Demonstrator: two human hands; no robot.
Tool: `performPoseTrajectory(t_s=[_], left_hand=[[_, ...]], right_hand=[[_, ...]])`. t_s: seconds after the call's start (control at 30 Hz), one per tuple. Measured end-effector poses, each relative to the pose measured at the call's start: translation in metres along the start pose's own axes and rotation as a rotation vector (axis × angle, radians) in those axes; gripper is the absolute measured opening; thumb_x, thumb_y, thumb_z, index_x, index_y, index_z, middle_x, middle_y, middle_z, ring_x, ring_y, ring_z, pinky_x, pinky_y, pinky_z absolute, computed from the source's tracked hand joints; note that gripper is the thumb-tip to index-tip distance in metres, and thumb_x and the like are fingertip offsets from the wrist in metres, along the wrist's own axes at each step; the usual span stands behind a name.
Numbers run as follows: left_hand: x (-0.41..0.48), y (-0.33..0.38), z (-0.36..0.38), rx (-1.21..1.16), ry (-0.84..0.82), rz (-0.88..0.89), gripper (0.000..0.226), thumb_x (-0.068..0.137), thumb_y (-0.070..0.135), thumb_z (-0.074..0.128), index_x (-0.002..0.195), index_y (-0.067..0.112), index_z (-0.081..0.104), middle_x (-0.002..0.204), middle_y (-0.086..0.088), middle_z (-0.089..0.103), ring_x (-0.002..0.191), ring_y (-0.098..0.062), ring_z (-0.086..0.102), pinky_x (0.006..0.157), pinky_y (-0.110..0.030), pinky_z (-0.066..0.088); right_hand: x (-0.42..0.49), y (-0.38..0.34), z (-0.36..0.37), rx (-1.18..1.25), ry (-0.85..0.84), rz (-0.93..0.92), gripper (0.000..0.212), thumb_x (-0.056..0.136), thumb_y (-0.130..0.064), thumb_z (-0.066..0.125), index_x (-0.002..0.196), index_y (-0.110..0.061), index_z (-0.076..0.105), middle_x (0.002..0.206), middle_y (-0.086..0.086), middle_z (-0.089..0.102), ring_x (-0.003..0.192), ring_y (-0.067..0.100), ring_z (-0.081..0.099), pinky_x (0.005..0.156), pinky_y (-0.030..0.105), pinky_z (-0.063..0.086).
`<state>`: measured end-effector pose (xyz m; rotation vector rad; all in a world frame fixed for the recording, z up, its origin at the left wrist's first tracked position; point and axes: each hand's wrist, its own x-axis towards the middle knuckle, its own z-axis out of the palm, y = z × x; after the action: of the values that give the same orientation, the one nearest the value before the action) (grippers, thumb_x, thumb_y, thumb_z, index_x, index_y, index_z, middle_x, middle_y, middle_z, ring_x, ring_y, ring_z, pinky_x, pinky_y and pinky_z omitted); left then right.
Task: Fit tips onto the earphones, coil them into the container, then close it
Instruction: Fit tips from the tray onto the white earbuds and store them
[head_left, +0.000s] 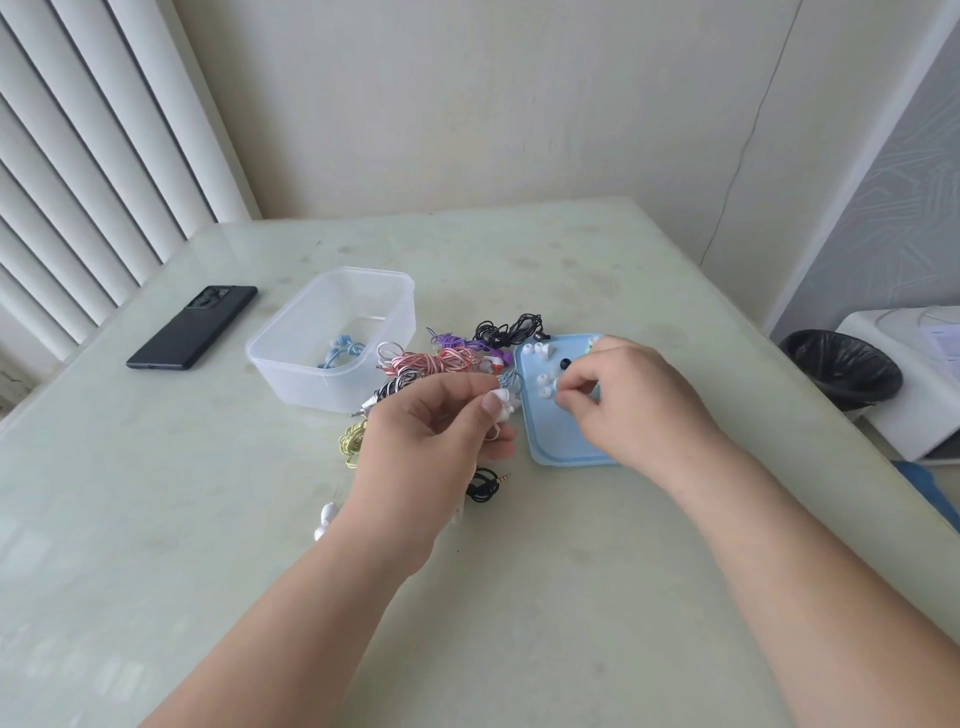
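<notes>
The left grip (431, 431) is clenched on a white earbud (503, 402), thumb over its body, held just above the surface (208, 493) beside the blue lid (550, 447). Its thin cable runs down under the palm. The right grip (623, 400) is over the lid with thumb and forefinger pinched on what looks like a small white tip (558, 387). How firmly it is held cannot be told. More loose tips (540, 353) lie scattered on the lid.

The tip is likely soft, very light and springy, so it would squash or flick away under a hard pinch. It is best taken by its outer skirt, leaving the bore free to push over the earbud's nozzle. The earbud is hard, smooth and small. Holding its body with the nozzle facing the other grip seems right, not the cable, which is limp and would let it swing.

The clear container (291, 358) stands open to the left, with blue earphones (340, 351) coiled inside. Other bundles (441, 361) lie between it and the lid.
</notes>
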<state>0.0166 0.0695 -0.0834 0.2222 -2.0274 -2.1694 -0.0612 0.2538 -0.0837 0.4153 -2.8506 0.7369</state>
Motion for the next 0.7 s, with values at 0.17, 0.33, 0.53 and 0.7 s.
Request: performPoseTrajectory(t_s=[0.17, 0.33, 0.53, 0.7], left_hand=[[0.001, 0.0, -0.002, -0.044, -0.011, -0.026, 0.009, 0.095, 0.012, 0.074, 0.103, 0.009, 0.077, 0.082, -0.008, 0.076, 0.071, -0.021, 0.074, 0.094, -0.075, 0.049], [0.001, -0.002, -0.003, -0.071, -0.021, -0.032, 0.01, 0.095, 0.012, 0.073, 0.104, 0.007, 0.076, 0.082, -0.008, 0.075, 0.072, -0.022, 0.073, 0.089, -0.071, 0.052], [0.002, -0.002, -0.006, -0.112, -0.029, -0.023, 0.013, 0.098, 0.008, 0.068, 0.107, 0.004, 0.076, 0.082, -0.008, 0.076, 0.074, -0.022, 0.072, 0.081, -0.044, 0.061], [0.003, 0.0, -0.008, -0.136, -0.027, -0.018, 0.017, 0.1, 0.009, 0.066, 0.114, 0.009, 0.075, 0.088, -0.013, 0.078, 0.074, -0.023, 0.072, 0.08, -0.044, 0.06]], right_hand=[[0.004, 0.001, 0.007, -0.104, -0.026, 0.014, 0.028, 0.093, -0.024, 0.066, 0.065, -0.022, 0.061, 0.08, -0.004, 0.048, 0.085, 0.021, 0.053, 0.059, 0.03, 0.042], [0.001, -0.003, 0.006, -0.018, 0.09, -0.033, 0.015, 0.091, -0.02, 0.065, 0.077, -0.024, 0.069, 0.084, -0.008, 0.062, 0.08, 0.015, 0.059, 0.065, 0.033, 0.051], [-0.011, -0.033, -0.001, 1.032, -0.114, 0.103, 0.007, 0.09, -0.003, 0.073, 0.094, -0.007, 0.077, 0.078, 0.008, 0.074, 0.068, 0.015, 0.064, 0.06, 0.027, 0.053], [-0.012, -0.035, -0.001, 1.277, -0.24, 0.157, 0.013, 0.088, 0.004, 0.069, 0.099, -0.001, 0.074, 0.084, 0.012, 0.073, 0.073, 0.021, 0.065, 0.066, 0.029, 0.056]])
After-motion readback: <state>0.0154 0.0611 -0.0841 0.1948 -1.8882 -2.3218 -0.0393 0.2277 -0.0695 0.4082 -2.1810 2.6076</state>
